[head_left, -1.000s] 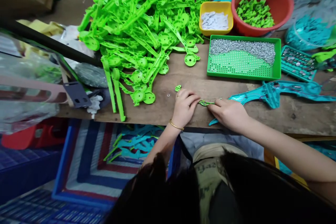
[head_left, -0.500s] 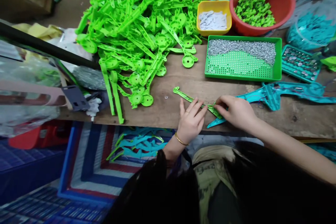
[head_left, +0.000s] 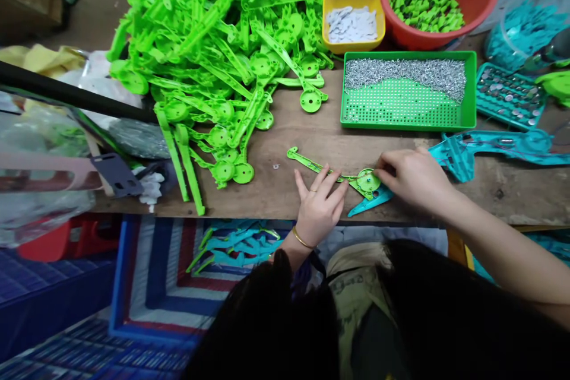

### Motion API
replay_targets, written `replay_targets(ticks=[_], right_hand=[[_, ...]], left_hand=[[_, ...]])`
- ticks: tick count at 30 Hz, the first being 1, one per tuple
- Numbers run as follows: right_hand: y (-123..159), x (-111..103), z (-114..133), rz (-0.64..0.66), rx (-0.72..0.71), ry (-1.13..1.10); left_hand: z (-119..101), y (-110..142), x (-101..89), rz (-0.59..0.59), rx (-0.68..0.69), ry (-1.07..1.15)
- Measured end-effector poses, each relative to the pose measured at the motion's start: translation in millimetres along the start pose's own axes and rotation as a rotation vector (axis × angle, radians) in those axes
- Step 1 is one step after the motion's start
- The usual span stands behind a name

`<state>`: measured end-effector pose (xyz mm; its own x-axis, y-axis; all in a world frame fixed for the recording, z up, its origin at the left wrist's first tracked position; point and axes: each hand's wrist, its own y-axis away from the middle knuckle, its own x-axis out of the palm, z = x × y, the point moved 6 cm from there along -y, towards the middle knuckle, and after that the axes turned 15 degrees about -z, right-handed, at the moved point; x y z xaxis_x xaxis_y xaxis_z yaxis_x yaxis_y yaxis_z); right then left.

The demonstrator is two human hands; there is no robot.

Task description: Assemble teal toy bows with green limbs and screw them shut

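Note:
A bright green plastic part [head_left: 307,160] with a long slim arm and a round disc end [head_left: 367,179] lies on the bench, partly over a blue plastic piece [head_left: 369,205]. My left hand [head_left: 321,205] rests with spread fingers on the green arm, near its middle. At the disc's right edge, my right hand [head_left: 414,179] has thumb and fingers pinched together; what they hold, if anything, is hidden. Right of that hand lies more blue plastic [head_left: 503,145], with thin wires along it. My hand covers whether the blue pieces join.
Behind stands a green tray [head_left: 405,122] of small screws, beside a teal tray [head_left: 510,95] of metal discs. A yellow tub [head_left: 354,44] holds white pieces; a red bowl [head_left: 440,35] holds green ones. Green parts [head_left: 218,59] pile up left. A blue crate [head_left: 118,291] sits below the bench.
My right hand has drawn back to the right, and the green disc it covered now shows. My left hand stays on the green arm. The whole view has shifted slightly.

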<state>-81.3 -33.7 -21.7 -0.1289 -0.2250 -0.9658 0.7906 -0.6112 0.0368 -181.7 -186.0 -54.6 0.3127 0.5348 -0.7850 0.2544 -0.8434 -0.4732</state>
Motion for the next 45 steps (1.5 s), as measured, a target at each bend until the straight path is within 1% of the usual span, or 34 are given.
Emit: replay_targets(ticks=[6,10,12,15,17,19,23,26,28,29,31,33,35,37,40,45], right_hand=[[8.3,-3.8,-23.0,-0.019,0.022,0.003],[11.0,-2.1,-27.0,-0.037,-0.028,-0.030],[11.4,-0.7,-28.5,-0.030,-0.024,-0.123],[11.4,1.7,-33.5,0.002,0.056,-0.310],[11.0,3.3,-36.1,0.023,0.101,-0.337],[9.9,4.4,-35.5,0.040,0.095,-0.273],[6.9,4.9,-26.9,0.055,0.001,-0.066],[5.3,4.8,-21.3,0.063,-0.034,0.015],[4.9,4.7,-19.0,0.066,-0.049,0.030],[4.9,4.7,-18.9,0.068,-0.053,0.032],[5.3,4.6,-20.9,0.073,-0.054,0.029],[5.9,3.6,-24.7,0.084,-0.059,-0.009],[6.5,1.4,-29.3,0.097,-0.075,-0.082],[6.0,-3.1,-36.4,0.078,-0.065,-0.117],[5.0,-8.8,-46.5,0.034,-0.037,-0.072],[6.4,-5.6,-50.3,0.048,-0.048,-0.097]], left_hand=[[-0.8,-2.9,-3.0,-0.038,0.006,-0.002],[-1.4,-6.6,-3.6,0.010,0.024,-0.011],[-1.9,-8.8,-4.2,0.020,0.028,-0.017],[-2.7,-11.3,-5.1,0.002,0.024,-0.020],[-2.7,-11.6,-4.7,-0.004,0.019,-0.023],[-2.0,-10.9,-4.7,0.002,0.020,-0.029],[-2.0,-12.5,-8.2,0.030,0.021,-0.045],[-10.7,-21.8,-9.2,0.023,-0.022,-0.047],[-24.9,-30.9,-3.4,0.016,-0.030,-0.002],[-33.7,-35.1,2.4,0.029,-0.020,0.033],[-49.9,-41.3,17.7,0.086,0.004,0.094],[-58.1,-44.4,31.8,0.132,-0.002,0.106],[-59.3,-44.8,40.5,0.155,-0.015,0.086],[-58.2,-43.8,43.9,0.174,-0.004,0.059],[-57.0,-42.7,43.2,0.191,0.031,0.022],[-58.2,-43.5,41.3,0.171,0.057,0.007]])
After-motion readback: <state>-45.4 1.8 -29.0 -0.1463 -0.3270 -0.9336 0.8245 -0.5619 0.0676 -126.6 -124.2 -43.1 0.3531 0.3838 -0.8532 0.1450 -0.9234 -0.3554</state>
